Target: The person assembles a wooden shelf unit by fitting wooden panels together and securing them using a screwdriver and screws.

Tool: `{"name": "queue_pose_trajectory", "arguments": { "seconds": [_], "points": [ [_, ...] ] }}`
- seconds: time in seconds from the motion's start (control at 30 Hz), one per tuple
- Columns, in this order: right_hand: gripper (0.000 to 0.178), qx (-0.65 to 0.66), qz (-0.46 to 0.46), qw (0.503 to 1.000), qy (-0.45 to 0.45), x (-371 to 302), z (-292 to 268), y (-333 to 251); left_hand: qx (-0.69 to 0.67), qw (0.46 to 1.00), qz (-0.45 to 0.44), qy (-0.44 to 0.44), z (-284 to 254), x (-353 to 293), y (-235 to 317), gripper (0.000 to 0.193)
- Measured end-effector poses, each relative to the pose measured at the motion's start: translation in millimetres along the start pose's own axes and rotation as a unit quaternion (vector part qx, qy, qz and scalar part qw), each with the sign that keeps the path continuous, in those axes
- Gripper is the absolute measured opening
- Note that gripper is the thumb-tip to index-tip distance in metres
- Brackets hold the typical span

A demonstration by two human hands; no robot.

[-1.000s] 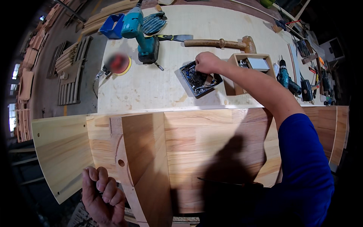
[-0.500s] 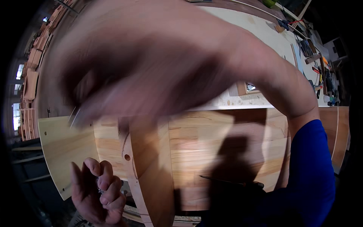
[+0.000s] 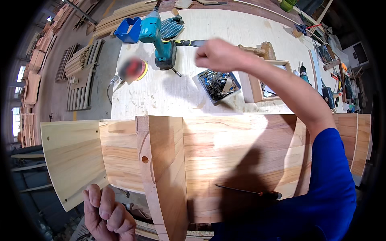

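At the lower left, my left hand (image 3: 108,215) is raised with its fingers curled inward. The small metal pieces glimpsed in it before are now hidden by the fingers. My right hand (image 3: 219,55) hovers, closed, above the worktable near a blue box of screws and metal fittings (image 3: 219,85); its fingertips are hidden, so what it holds, if anything, does not show. Before me lies a wooden cabinet carcass (image 3: 217,140) with an upright divider (image 3: 167,160), which has a round hole in its edge. A screwdriver (image 3: 249,191) rests on the panel at right.
On the pale worktable (image 3: 140,98) stand a teal cordless drill (image 3: 157,40) and a blurred red sander (image 3: 132,69). A striped glove (image 3: 171,27), a blue bin (image 3: 128,30), a wooden mallet (image 3: 267,51) and a wooden frame (image 3: 257,94) are also there. Slatted wood stacks (image 3: 80,76) occupy the left floor.
My right hand, blurred and close to the view at upper left, has swung away to the right, over by the fittings box. My left hand's fingers have turned, covering the metal pieces.
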State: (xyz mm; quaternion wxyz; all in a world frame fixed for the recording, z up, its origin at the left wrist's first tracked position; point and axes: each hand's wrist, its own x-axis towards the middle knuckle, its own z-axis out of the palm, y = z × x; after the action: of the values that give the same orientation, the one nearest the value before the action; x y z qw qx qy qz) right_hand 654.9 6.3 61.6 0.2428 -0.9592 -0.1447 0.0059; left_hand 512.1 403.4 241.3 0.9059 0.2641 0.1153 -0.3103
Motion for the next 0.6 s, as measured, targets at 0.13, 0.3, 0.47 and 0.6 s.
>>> {"name": "queue_pose_trajectory", "arguments": {
  "seconds": [0.13, 0.3, 0.47, 0.6],
  "points": [
    [0.021, -0.094, 0.185, 0.968, -0.141, -16.3, 79.5, 48.1, 0.016, 0.995, 0.034, 0.091, -10.9, -3.4, -1.6, 0.026],
    [0.025, -0.116, 0.164, 0.966, -0.16, -14.8, 111.7, 64.2, 0.015, 0.994, 0.037, 0.106, -19.3, -4.2, -5.8, 0.024],
    [0.027, -0.027, 0.193, 0.969, -0.154, -19.0, 104.0, 60.1, 0.013, 0.992, 0.039, 0.12, -28.5, -4.4, -5.5, 0.024],
    [0.026, 0.01, 0.24, 0.959, -0.151, -15.4, 109.5, 55.6, 0.012, 0.993, 0.03, 0.112, -34.5, -1.1, -6.2, 0.023]
  ]
}}
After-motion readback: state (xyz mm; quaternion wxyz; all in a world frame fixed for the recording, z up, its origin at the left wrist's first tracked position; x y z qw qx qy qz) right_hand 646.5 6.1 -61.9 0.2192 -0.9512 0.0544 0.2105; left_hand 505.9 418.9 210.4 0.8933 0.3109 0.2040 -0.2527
